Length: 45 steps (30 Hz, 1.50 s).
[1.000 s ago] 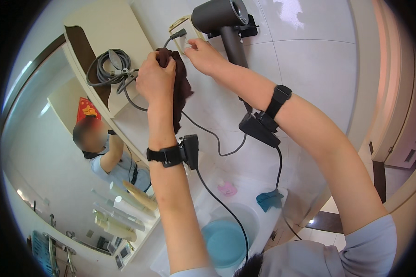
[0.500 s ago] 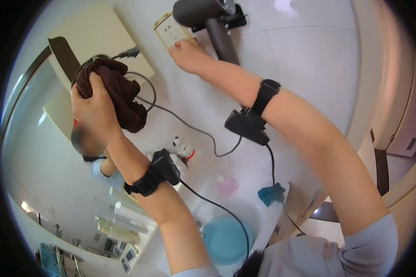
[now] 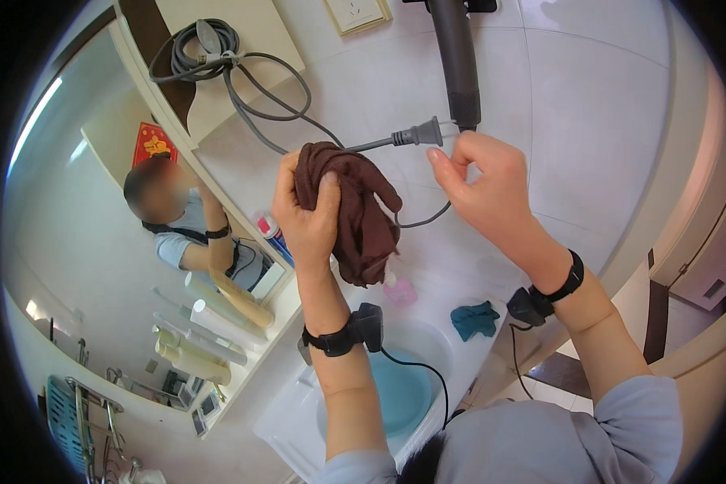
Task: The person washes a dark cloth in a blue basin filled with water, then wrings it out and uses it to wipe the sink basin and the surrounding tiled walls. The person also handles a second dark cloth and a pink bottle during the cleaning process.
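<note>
My left hand (image 3: 308,206) is wrapped around a bunched dark brown cloth (image 3: 355,214). Out from behind the cloth's upper edge sticks a grey plug (image 3: 419,134), its prongs toward my right hand. My right hand (image 3: 488,177) has its fingers curled just below the handle of a dark hair dryer (image 3: 453,60) on the wall; what they hold, if anything, is hidden. A thin cord (image 3: 427,222) runs from beside that hand toward the cloth. A coiled grey cable (image 3: 206,52) rests on the cream cabinet, with loose loops leading down behind my left hand.
A wall socket (image 3: 356,11) is left of the dryer. Below are a white sink (image 3: 343,395) with a blue basin (image 3: 399,395), a teal cloth (image 3: 474,320) and a pink item (image 3: 399,290). A mirror (image 3: 73,266) and a bottle shelf (image 3: 258,347) stand at left.
My right hand has moved from the socket to beneath the dryer handle. My left hand has brought the brown cloth right and down. The plug now lies closer to my right hand.
</note>
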Each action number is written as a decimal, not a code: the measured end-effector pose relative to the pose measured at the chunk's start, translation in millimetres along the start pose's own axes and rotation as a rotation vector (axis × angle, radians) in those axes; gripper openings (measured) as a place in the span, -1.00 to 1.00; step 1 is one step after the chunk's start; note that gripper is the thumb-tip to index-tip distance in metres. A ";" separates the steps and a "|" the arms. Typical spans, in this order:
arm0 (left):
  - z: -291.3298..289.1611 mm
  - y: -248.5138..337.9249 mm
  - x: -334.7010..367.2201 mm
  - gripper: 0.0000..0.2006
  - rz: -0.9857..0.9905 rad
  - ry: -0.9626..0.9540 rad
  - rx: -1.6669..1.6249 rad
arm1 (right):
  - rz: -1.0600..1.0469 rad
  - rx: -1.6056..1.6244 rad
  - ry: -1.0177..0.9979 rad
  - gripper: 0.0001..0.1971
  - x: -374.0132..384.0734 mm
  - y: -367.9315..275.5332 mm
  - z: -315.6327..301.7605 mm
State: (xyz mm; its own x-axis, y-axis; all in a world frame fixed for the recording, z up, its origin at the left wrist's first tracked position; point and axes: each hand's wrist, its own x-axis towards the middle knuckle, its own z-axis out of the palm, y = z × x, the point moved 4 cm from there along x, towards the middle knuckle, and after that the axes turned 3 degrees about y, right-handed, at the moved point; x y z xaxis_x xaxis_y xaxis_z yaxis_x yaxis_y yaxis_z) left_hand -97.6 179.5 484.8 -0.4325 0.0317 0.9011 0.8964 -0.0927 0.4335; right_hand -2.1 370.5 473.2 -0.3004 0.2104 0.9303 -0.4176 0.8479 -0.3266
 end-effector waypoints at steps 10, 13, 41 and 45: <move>29.0 0.7 0.0 -0.80 0.099 -0.119 0.078 | 0.153 0.530 -0.258 -0.70 21.8 22.2 58.4; 30.9 0.3 -4.1 -0.78 0.045 -0.072 0.105 | 0.457 0.773 -0.566 -0.61 16.8 40.2 91.4; 133.9 -132.9 123.1 -0.54 0.092 0.472 0.455 | 0.064 0.064 -0.241 -0.56 -41.8 49.3 -60.6; 145.3 -138.1 69.6 -0.55 0.201 0.328 0.539 | 0.039 0.096 -0.260 -0.58 -48.9 55.9 -50.0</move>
State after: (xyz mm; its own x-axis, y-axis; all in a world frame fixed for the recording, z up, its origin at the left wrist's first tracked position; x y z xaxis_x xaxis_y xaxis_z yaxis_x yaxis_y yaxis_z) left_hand -237.4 339.1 489.3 -0.1825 -0.2471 0.9516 0.8492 0.4482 0.2793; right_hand 32.1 431.9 417.7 -0.5226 0.0997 0.8467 -0.4767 0.7892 -0.3871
